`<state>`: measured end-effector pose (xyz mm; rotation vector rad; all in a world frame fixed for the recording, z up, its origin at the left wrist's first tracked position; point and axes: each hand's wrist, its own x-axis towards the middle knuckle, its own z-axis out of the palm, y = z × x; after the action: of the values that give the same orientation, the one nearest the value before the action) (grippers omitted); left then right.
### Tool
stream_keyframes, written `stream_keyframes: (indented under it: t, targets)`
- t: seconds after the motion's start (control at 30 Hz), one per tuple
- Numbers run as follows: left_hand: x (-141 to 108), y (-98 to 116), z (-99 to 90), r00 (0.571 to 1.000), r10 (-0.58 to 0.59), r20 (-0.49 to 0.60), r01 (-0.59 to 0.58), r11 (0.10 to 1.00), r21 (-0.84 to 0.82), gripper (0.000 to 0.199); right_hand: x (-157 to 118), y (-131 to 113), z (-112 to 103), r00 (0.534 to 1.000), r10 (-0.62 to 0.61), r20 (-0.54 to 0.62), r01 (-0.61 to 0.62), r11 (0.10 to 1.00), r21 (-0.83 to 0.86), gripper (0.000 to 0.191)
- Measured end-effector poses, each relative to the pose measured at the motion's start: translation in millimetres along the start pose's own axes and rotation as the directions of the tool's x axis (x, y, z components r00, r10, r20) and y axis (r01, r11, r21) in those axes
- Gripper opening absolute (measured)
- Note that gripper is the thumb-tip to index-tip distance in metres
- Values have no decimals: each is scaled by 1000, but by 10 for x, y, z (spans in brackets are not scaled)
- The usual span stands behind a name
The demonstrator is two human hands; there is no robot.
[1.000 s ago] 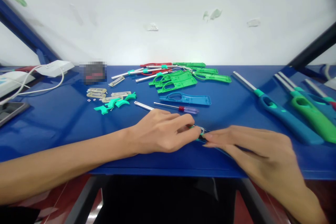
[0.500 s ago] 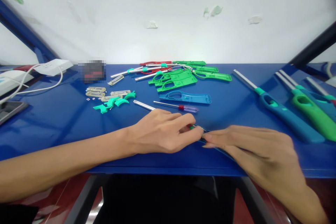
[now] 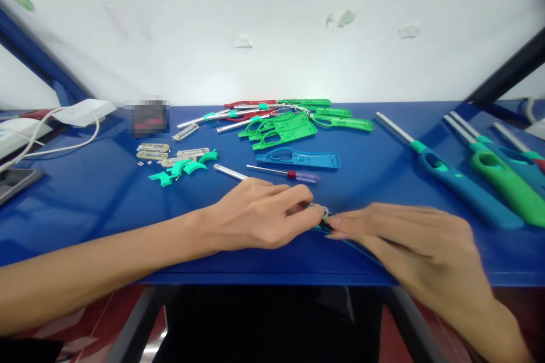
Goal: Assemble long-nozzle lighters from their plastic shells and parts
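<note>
1. The near edge of the blue table (image 3: 264, 279) runs below both hands, and the forearms reach in over it from either side
2. The right hand (image 3: 413, 244) is bent down, thumb and fingertips almost together in a pinch on the middle of the lighter; exactly which small part they grip is hidden
3. The left hand (image 3: 268, 215) is curled with its palm down, thumb and forefinger nearly closed on the lighter, their tips just beside the right hand's
4. The lighter (image 3: 360, 249) lies low at the table between the hands, mostly covered: a blue edge slants out under the right hand, and a pale wire (image 3: 326, 211) loops up between the fingertips
5. Past the left hand's knuckles a metal tube (image 3: 230, 172) sticks out, pointing away to the left
6. Just beyond lies a screwdriver (image 3: 283, 173), its purple handle to the right, with a blue shell (image 3: 300, 157) behind it
7. To the left are teal pieces (image 3: 195, 167), touching or near some pale cases (image 3: 153, 155); well to the right, whole lighters (image 3: 468, 187) lie slantwise
8. Farther back, green shells (image 3: 289, 129) overlap, near red shells (image 3: 244, 104) and more tubes; behind stands a white wall (image 3: 281, 68)
</note>
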<state>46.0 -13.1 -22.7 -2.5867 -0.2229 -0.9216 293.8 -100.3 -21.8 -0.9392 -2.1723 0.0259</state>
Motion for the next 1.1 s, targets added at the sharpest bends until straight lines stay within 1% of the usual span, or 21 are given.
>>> stream_keyframes:
  t: [0.03, 0.07, 0.17, 0.23, 0.37, 0.47, 0.6, 0.77, 0.93, 1.1]
  targets:
    - [-16, -4, 7, 1000, -18, -21, 18, 1000, -7, 33, -5, -2, 3, 1000, 5, 1, -5, 1000, -3, 15]
    - [-28, -11, 4, 999, -40, -18, 39, 999, -27, 33, -9, -5, 8, 1000, 11, 3, -11, 1000, -6, 15]
    - [-44, -36, -51, 989, -114, 90, 127, 979, -161, 24, -16, -28, 28, 1000, 25, -1, -25, 999, -43, 14]
    - [-43, -45, -95, 979, -158, 127, 186, 950, -251, 20, -21, -48, 41, 999, 33, -11, -34, 996, -88, 14]
    - [-48, -37, -110, 966, -229, 119, 256, 905, -340, 15, -39, -79, 60, 999, 40, -6, -41, 988, -148, 15]
    - [-54, -25, -75, 955, -257, 144, 293, 881, -372, 14, -56, -94, 67, 999, 36, 9, -34, 983, -180, 17]
    - [-50, -20, -42, 946, -281, 159, 322, 853, -411, 16, -79, -110, 69, 999, 35, 28, -27, 971, -236, 16]
    - [-39, -15, -25, 938, -291, 190, 346, 841, -417, 17, -110, -125, 53, 999, 20, 32, -12, 975, -224, 19]
    - [-45, -14, 11, 929, -311, 201, 369, 829, -420, 13, -140, -119, 38, 999, 19, 36, -12, 980, -200, 20]
    - [-48, -23, 29, 915, -335, 224, 401, 818, -414, 14, -143, -99, 52, 999, 15, 37, -7, 976, -216, 21]
